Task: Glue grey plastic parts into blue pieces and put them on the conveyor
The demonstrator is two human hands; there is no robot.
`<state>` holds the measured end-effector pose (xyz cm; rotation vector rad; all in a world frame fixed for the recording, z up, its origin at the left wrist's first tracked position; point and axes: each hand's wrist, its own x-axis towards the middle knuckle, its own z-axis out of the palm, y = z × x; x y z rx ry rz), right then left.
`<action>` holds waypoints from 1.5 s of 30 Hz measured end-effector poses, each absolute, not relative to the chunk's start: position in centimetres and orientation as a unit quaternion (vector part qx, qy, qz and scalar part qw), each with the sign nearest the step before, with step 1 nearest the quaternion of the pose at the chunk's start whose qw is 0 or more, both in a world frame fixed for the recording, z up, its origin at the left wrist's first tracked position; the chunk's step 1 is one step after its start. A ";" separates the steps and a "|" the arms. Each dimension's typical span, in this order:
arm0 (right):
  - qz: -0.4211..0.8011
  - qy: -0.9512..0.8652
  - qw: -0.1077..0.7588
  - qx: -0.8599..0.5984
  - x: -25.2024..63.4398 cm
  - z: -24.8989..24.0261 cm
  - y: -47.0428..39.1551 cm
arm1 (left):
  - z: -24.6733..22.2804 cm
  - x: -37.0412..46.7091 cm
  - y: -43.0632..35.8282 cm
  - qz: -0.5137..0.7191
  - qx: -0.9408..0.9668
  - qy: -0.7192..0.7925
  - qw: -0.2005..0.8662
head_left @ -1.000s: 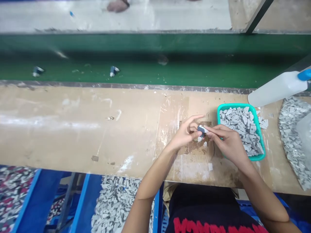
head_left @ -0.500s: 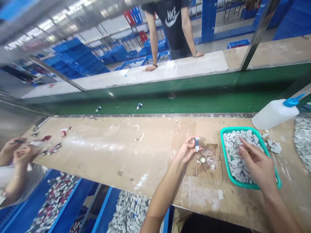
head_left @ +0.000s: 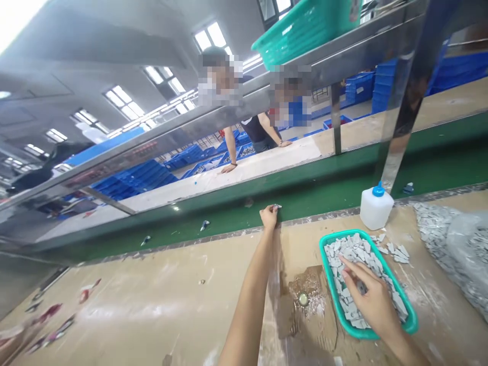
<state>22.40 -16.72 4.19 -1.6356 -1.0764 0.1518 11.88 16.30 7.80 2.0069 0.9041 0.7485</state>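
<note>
My left hand reaches out over the green conveyor belt, its fingers pinched on a small grey-and-white piece. Little of that piece shows past the fingertips. Above a green plastic basket hovers my right hand, thumb and index finger stretched out and apart. Flat pale grey pieces fill the basket. A darker spot shows between thumb and index; I cannot tell if it is a piece. Left of the basket, a small round container sits on a stained brown cardboard patch.
A white squeeze bottle with a blue cap stands behind the basket. Loose grey pieces and a clear plastic bag lie to the right. Small assembled pieces sit on the belt. Across it, a person leans on the far ledge.
My left hand has moved from above the cardboard forward to the belt, carrying the small piece. The right hand stays over the basket. The view has tilted up.
</note>
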 end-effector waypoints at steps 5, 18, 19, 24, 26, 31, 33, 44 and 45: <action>0.084 -0.447 0.572 -0.683 22.2 4.5 -16.5 | 8.5 16.5 14.4 0.317 0.747 0.448 0.375; 0.056 -0.416 0.583 -0.696 22.4 5.4 -16.7 | 7.5 31.7 0.5 0.254 0.783 0.210 0.527; 0.055 -0.418 0.583 -0.694 22.5 5.5 -16.8 | 8.0 31.0 0.7 0.283 0.772 0.218 0.526; 0.033 -0.423 0.585 -0.691 22.5 5.4 -17.2 | 12.5 21.1 1.3 0.443 0.755 0.251 0.412; 0.016 -0.419 0.587 -0.693 22.6 5.2 -17.4 | 14.0 15.1 1.1 0.434 0.798 0.253 0.333; -0.003 -0.418 0.573 -0.705 23.0 4.3 -17.6 | 12.7 0.2 -1.7 0.294 0.872 0.324 0.219; -0.003 -0.406 0.564 -0.719 23.1 4.0 -17.7 | 10.7 -4.2 -3.6 0.243 0.871 0.367 0.219; 0.007 -0.329 0.579 -0.746 22.9 3.4 -17.4 | 7.0 -7.0 -8.5 0.035 0.896 0.443 -0.001; 0.005 -0.329 0.583 -0.743 22.9 3.5 -17.4 | 7.0 -6.6 -8.4 0.028 0.899 0.436 -0.019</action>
